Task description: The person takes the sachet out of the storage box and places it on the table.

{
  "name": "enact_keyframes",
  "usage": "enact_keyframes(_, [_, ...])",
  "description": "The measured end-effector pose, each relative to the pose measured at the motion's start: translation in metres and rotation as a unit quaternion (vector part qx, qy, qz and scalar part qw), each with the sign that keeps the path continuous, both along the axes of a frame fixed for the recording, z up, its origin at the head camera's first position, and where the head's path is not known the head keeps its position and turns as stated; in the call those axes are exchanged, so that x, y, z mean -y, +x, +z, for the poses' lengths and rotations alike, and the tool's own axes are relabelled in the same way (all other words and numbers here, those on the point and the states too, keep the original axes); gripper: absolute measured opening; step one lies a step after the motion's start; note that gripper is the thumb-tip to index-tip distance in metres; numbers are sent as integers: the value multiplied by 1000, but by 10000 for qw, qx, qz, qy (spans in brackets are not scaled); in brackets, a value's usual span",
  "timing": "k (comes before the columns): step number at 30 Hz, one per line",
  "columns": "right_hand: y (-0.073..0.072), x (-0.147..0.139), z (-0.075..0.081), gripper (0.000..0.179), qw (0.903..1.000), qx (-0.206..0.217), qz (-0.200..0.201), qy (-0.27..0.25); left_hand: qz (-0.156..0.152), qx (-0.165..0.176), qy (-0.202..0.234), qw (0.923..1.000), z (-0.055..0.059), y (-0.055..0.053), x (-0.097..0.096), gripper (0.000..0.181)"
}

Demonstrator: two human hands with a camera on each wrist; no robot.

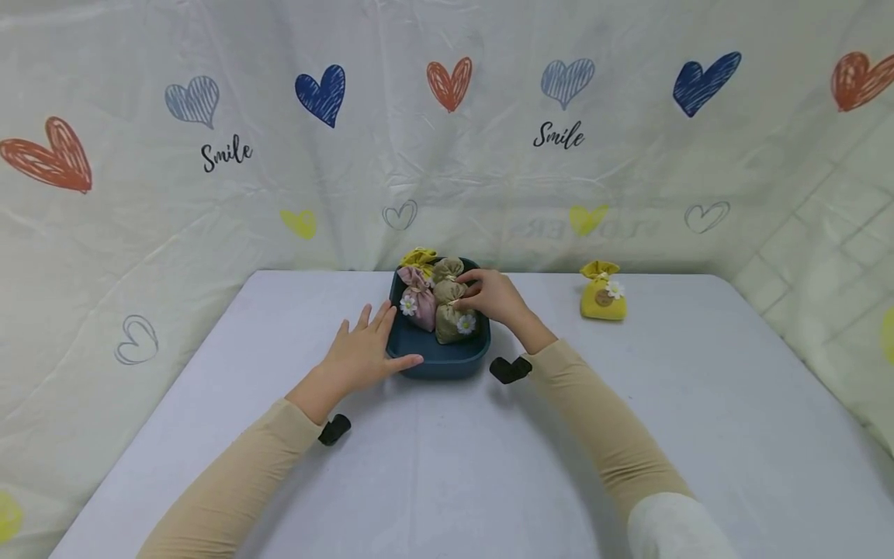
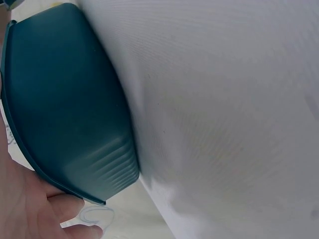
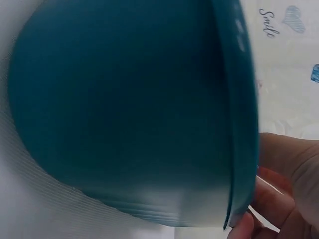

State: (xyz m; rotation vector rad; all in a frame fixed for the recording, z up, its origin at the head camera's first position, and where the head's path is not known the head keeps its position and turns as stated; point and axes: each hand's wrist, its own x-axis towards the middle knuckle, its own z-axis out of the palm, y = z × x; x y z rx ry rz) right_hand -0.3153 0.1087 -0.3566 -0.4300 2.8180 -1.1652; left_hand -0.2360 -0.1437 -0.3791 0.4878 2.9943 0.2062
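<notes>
A dark teal plastic basin (image 1: 440, 365) stands at the back middle of the table, with several small drawstring pouches in it. A pink pouch (image 1: 421, 309) with a white daisy is on the left side, with a yellow pouch (image 1: 417, 258) behind it. On the right is an olive pouch (image 1: 450, 326) with a daisy, and another olive pouch (image 1: 447, 268) lies behind. My right hand (image 1: 493, 296) reaches over the right rim and pinches the front olive pouch at its gathered neck. Fingers spread, my left hand (image 1: 363, 353) rests against the basin's left rim.
A yellow pouch (image 1: 604, 299) with a daisy and a brown button stands to the right of the basin. The white-covered table (image 1: 433, 473) meets a hanging sheet (image 1: 475, 186) printed with hearts at its back edge. Black straps (image 1: 510, 369) are on both wrists.
</notes>
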Motion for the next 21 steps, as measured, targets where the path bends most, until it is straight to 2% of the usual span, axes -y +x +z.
enact_keyframes(4, [1, 1, -1, 48, 9999, -102, 79, -17, 24, 12, -39, 10000, 0, 0, 0, 109])
enact_keyframes(21, [4, 4, -10, 40, 9950, -358, -404, -838, -1, 27, -7, 10000, -2, -2, 1, 110])
